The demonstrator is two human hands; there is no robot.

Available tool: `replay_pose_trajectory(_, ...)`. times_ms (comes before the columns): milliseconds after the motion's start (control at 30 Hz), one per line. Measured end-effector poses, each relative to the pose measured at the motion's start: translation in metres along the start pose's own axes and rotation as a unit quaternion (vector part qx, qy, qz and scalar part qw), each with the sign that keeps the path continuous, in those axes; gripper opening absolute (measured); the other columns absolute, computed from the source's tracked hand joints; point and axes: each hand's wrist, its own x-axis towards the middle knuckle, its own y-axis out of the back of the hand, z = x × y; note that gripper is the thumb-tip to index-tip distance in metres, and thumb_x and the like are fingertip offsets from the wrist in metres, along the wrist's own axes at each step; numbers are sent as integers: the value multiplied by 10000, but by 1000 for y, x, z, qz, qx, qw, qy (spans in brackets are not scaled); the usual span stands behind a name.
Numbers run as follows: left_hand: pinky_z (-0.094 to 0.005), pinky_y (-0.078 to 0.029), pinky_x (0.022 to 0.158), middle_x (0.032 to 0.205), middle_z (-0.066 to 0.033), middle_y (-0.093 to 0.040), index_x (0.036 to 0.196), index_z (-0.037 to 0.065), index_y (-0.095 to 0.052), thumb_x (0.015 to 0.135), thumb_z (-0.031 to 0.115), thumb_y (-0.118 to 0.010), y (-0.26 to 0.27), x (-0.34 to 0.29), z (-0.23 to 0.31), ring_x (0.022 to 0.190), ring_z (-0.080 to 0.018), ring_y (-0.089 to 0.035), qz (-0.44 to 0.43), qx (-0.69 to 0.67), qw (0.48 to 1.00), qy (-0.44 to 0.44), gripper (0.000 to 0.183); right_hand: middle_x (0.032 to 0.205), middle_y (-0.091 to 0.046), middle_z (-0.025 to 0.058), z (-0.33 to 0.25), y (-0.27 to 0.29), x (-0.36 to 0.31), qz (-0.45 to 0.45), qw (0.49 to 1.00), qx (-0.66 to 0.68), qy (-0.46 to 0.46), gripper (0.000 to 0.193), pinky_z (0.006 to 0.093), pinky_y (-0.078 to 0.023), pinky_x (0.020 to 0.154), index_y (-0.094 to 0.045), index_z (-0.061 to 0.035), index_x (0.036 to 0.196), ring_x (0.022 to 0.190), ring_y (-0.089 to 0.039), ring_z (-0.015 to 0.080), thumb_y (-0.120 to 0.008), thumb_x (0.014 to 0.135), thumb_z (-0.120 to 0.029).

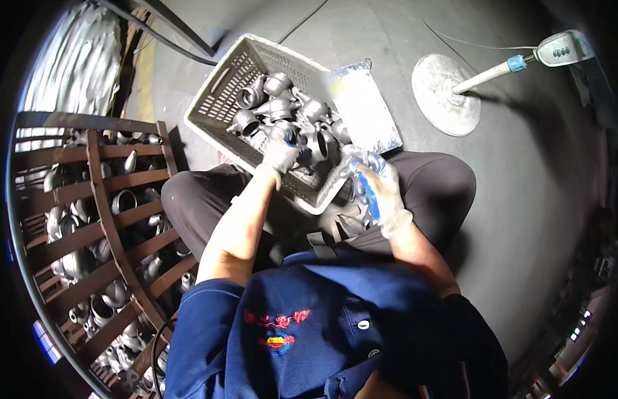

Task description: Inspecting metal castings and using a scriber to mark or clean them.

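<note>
Partly hidden, the left hand among metal castings.

Strong light bleaches the pale panel nearly white and glares off the silvery stack, while the floor dims toward the right. There the round-based stand throws a soft shadow rightward and down, so light seems to come from the upper left. The right hand is blurred (its fingers hardly separate). Fisheye distortion bows the brown rack; blackness swallows the corners.
</note>
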Motion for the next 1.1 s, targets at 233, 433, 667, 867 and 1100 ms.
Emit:
replay_pose_trajectory(233,-296,-534,654,852,-112,-644,939,-36,-604,825,51,-607,105,-83,42,741,-188,-639,-39,-469,879,-74,143,845,-589,20,-4,-6,0,14,998,42,54,388,168,-283,378,-492,-2,1251,474,-397,37,-546,906,-170)
replay_pose_trajectory(433,-311,-535,659,902,-125,-615,943,-36,-590,846,19,-565,113,-124,25,735,-186,-608,-49,-624,777,-70,115,790,-589,26,-19,-14,-11,-144,982,121,31,369,150,-310,383,-489,7,1230,476,-425,33,-534,911,-174)
replay_pose_trajectory(667,-300,-520,640,866,-74,-642,1014,24,-610,889,65,-507,99,-135,-2,720,-169,-611,-78,-735,671,-57,167,699,-563,48,-37,-44,-45,-164,976,138,33,314,146,-320,379,-509,26,1166,457,-464,38,-561,875,-80)
replay_pose_trajectory(867,-324,-530,813,1093,-81,-601,1201,54,-502,958,162,-451,87,-133,5,958,-180,-610,-136,-754,641,-55,271,687,-554,50,-45,-63,-70,-165,981,91,38,339,152,-298,356,-497,19,1194,408,-391,28,-556,873,-72)
replay_pose_trajectory(1100,-345,-527,883,1108,-133,-599,1175,-18,-512,945,107,-470,93,-133,24,986,-224,-613,-194,-867,460,5,265,704,-567,56,-47,-62,-84,-168,986,-1,17,422,121,-319,356,-492,-10,1233,404,-404,16,-588,829,-80)
